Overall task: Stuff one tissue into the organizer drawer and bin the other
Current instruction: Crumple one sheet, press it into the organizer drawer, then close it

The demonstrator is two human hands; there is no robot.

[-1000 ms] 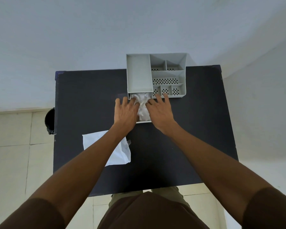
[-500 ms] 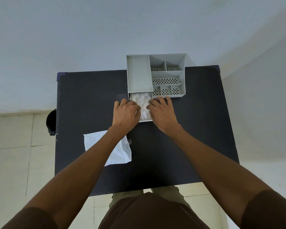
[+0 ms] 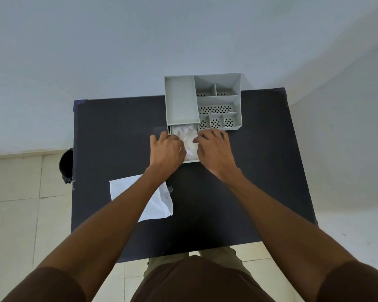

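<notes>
A grey organizer with several compartments stands at the far edge of the black table. Its drawer is pulled out toward me and holds a crumpled white tissue. My left hand rests on the drawer's left side and my right hand on its right side, fingers bent at the tissue's edges. A second white tissue lies flat on the table at near left, partly under my left forearm. A dark bin shows on the floor past the table's left edge.
Pale floor tiles surround the table. A light wall rises behind the organizer. My torso is at the table's near edge.
The tissue now lies lower and more inside the drawer. Both hands have drawn back slightly from the organizer and curled over the drawer's sides.
</notes>
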